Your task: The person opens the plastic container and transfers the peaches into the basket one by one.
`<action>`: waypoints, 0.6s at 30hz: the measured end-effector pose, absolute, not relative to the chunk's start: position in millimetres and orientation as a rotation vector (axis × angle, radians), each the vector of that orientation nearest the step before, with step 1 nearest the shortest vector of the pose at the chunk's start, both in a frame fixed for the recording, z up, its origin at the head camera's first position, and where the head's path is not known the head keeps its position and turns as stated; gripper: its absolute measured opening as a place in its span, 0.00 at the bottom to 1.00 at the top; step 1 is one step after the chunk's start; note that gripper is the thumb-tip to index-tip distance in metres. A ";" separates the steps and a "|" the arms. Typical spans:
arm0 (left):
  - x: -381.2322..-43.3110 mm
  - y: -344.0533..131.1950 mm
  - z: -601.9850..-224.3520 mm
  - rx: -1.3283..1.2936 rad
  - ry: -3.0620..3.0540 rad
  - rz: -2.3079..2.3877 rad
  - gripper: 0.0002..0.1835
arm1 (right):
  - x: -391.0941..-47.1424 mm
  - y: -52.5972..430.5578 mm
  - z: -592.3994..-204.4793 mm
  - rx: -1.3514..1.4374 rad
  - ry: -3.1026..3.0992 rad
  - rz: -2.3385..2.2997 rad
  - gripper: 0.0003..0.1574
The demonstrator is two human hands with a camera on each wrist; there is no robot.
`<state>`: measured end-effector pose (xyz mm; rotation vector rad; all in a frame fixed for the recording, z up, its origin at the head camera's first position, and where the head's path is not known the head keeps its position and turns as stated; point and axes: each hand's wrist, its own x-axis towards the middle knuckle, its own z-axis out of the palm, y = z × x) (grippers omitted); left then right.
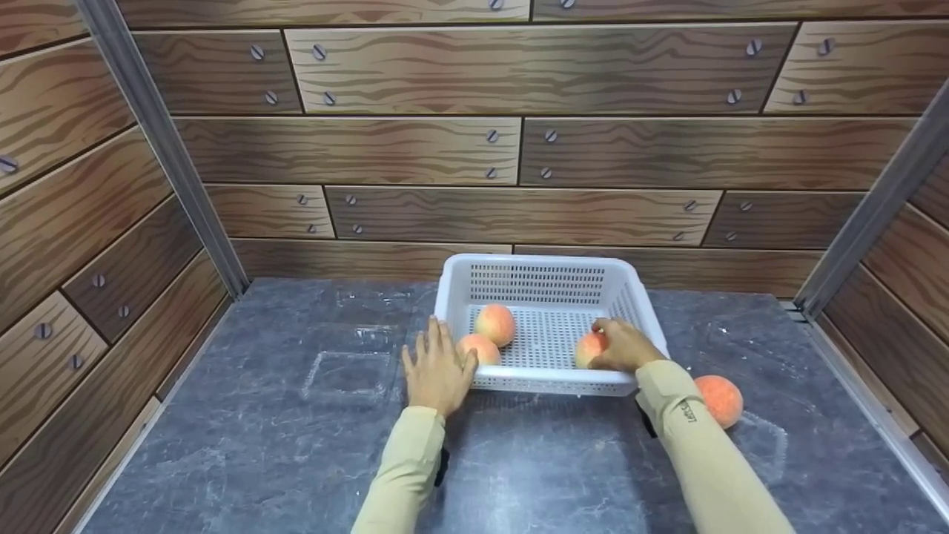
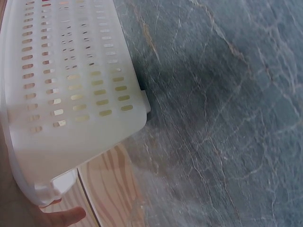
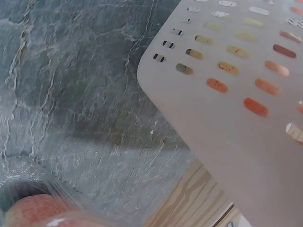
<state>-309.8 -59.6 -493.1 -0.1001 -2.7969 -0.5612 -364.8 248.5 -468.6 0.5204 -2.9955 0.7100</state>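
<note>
A white perforated plastic basket (image 1: 537, 377) stands on the dark table. My left hand (image 1: 436, 374) rests with straight, spread fingers on the basket's front left corner; in the left wrist view some of its fingers (image 2: 66, 216) show past the rim. Two peaches lie in the basket's left part, one peach (image 1: 495, 325) behind the other peach (image 1: 480, 349). Reaching over the front rim, my right hand (image 1: 626, 347) grips a third peach (image 1: 589, 348) low in the right part. The right wrist view shows orange-red through the basket's slots, but the hand itself is hidden there.
Another peach (image 1: 719, 400) lies on the table (image 1: 549, 475) beside my right sleeve, outside the basket. Wood-patterned walls (image 1: 415, 215) enclose the table at the back and sides, with grey metal posts (image 1: 178, 163) at the corners.
</note>
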 end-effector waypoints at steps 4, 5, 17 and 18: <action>-310.8 -60.4 -493.7 -0.101 -2.784 -0.559 0.39 | -363.8 247.3 -470.1 0.466 -2.975 0.651 0.40; -310.9 -60.5 -493.7 -0.100 -2.782 -0.556 0.39 | -363.6 246.8 -470.6 0.453 -2.969 0.641 0.40; -310.7 -59.4 -494.9 -0.097 -2.768 -0.567 0.39 | -367.1 246.5 -474.2 0.523 -2.816 0.580 0.22; -310.6 -59.3 -494.7 -0.096 -2.771 -0.568 0.39 | -367.1 246.4 -474.4 0.535 -2.804 0.575 0.20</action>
